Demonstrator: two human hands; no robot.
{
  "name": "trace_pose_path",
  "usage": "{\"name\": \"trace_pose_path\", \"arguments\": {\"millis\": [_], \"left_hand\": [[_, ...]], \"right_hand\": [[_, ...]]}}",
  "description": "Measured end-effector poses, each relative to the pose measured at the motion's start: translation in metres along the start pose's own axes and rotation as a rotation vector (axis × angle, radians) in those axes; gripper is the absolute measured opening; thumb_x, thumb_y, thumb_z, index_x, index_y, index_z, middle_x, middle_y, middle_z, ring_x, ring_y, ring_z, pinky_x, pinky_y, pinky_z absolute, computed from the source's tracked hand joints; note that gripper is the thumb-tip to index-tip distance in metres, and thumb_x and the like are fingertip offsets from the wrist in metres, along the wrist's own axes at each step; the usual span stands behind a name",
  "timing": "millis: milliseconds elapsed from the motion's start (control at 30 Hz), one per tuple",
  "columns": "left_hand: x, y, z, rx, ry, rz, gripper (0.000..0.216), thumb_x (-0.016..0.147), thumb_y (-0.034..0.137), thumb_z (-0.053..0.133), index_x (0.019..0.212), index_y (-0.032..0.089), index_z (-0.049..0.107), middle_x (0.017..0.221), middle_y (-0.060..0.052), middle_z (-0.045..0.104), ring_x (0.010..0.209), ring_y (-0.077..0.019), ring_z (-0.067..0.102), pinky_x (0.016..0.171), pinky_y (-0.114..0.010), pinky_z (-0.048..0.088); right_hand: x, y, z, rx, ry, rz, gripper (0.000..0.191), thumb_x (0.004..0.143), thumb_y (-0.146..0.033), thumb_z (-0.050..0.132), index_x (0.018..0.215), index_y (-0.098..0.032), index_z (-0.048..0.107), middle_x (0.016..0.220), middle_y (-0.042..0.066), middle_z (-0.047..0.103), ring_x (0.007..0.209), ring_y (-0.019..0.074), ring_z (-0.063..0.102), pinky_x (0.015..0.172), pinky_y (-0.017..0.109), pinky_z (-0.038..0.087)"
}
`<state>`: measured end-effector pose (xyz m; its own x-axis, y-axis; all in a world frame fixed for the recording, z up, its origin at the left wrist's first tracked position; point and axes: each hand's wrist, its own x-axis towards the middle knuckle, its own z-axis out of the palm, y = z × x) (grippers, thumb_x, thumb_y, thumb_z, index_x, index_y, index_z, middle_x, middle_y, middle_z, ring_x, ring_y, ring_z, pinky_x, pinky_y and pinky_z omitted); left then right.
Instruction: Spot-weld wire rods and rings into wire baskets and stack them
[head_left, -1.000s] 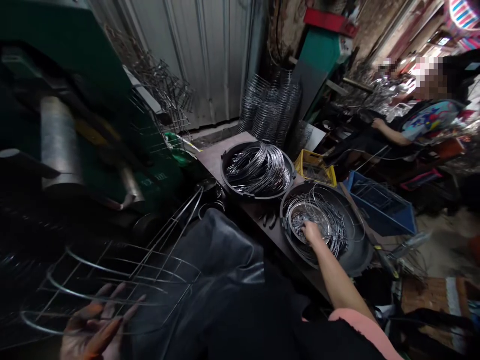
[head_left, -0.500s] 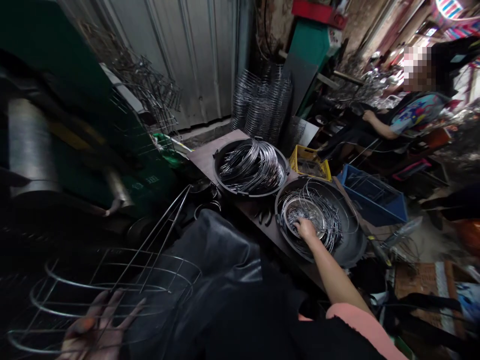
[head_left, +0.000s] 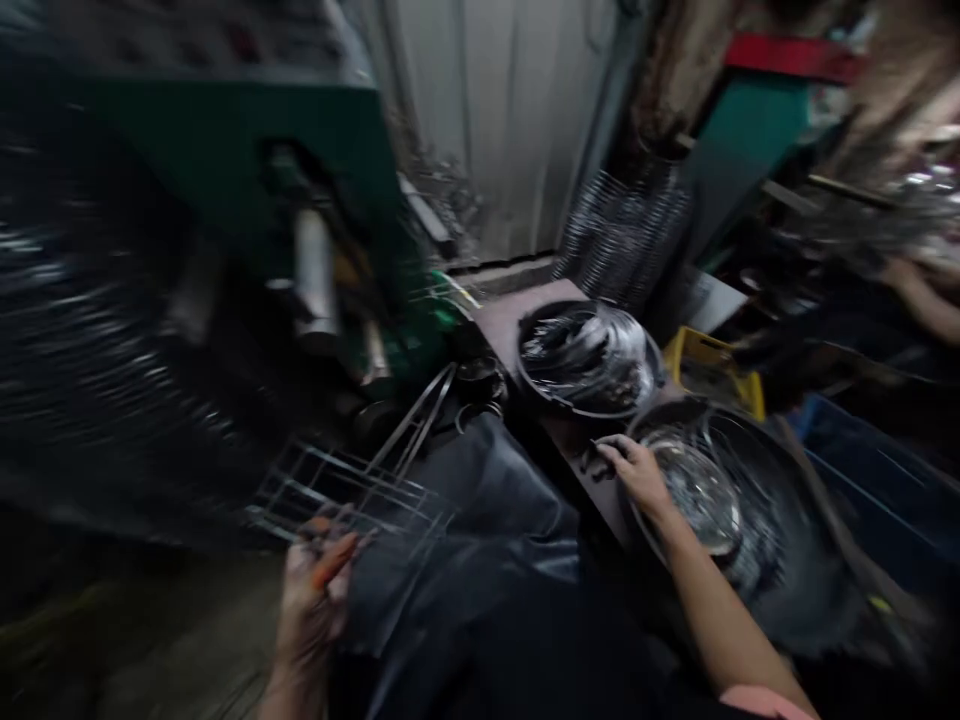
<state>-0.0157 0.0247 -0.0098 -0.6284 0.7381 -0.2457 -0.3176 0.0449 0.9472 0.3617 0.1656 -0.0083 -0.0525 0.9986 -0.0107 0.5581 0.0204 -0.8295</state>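
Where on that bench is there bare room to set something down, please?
The only bare patch is the table corner between the far basin and the green machine. The strip between the far basin and the near basin holds a dark tool and the right hand. Both basins are full of wire.

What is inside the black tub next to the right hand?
Shiny wire rings lie piled in the black tub; the right hand rests at its rim. What lies beneath them is covered.
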Motion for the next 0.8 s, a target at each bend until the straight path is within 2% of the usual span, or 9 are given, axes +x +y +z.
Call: {"name": "trace_pose_path", "arguments": {"millis": [167, 300, 400, 533, 800], "left_hand": [[-0.01, -0.001, 0.003, -0.216, 0.032, -0.026, 0.04, 0.055, 0.027, 0.074, 0.087, 0.023, 0.051, 0.111, -0.002, 0.049, 0.116, -0.0245, 0.042, 0.083, -0.039, 0.047], [-0.017, -0.009, -0.006, -0.291, 0.057, -0.018, 0.039, 0.057, 0.029, 0.072, 0.091, 0.023, 0.052, 0.117, -0.003, 0.048, 0.115, -0.025, 0.042, 0.078, -0.035, 0.048], [-0.015, -0.014, -0.013, -0.319, 0.071, -0.027, 0.038, 0.06, 0.029, 0.071, 0.094, 0.023, 0.052, 0.115, -0.004, 0.048, 0.113, -0.0238, 0.044, 0.078, -0.034, 0.047], [-0.007, -0.018, -0.017, -0.337, 0.076, -0.065, 0.036, 0.063, 0.03, 0.07, 0.094, 0.025, 0.052, 0.116, -0.001, 0.048, 0.109, -0.0201, 0.046, 0.079, -0.031, 0.046], [0.011, -0.018, -0.009, -0.324, 0.127, -0.084, 0.038, 0.061, 0.031, 0.072, 0.095, 0.025, 0.053, 0.11, 0.0, 0.05, 0.107, -0.0195, 0.047, 0.078, -0.029, 0.044]], "right_hand": [[0.047, -0.106, 0.095, 0.147, -0.35, -0.291, 0.028, 0.074, -0.043, 0.057, 0.063, -0.018, 0.061, 0.052, -0.002, 0.054, 0.049, 0.0113, 0.048, 0.05, 0.023, 0.037], [0.063, -0.155, 0.154, 0.273, -0.512, -0.38, 0.03, 0.073, -0.046, 0.056, 0.062, -0.018, 0.059, 0.054, -0.002, 0.053, 0.054, 0.0117, 0.047, 0.052, 0.023, 0.035], [0.064, -0.168, 0.178, 0.375, -0.562, -0.341, 0.033, 0.076, -0.049, 0.053, 0.062, -0.018, 0.055, 0.051, -0.003, 0.05, 0.05, 0.0111, 0.044, 0.05, 0.023, 0.034], [0.062, -0.17, 0.198, 0.462, -0.509, -0.294, 0.034, 0.078, -0.049, 0.052, 0.062, -0.019, 0.052, 0.049, -0.004, 0.048, 0.047, 0.0105, 0.042, 0.048, 0.023, 0.032], [0.072, -0.168, 0.229, 0.599, -0.46, -0.179, 0.04, 0.078, -0.054, 0.052, 0.059, -0.019, 0.046, 0.049, -0.004, 0.043, 0.046, 0.0095, 0.039, 0.047, 0.023, 0.031]]}}
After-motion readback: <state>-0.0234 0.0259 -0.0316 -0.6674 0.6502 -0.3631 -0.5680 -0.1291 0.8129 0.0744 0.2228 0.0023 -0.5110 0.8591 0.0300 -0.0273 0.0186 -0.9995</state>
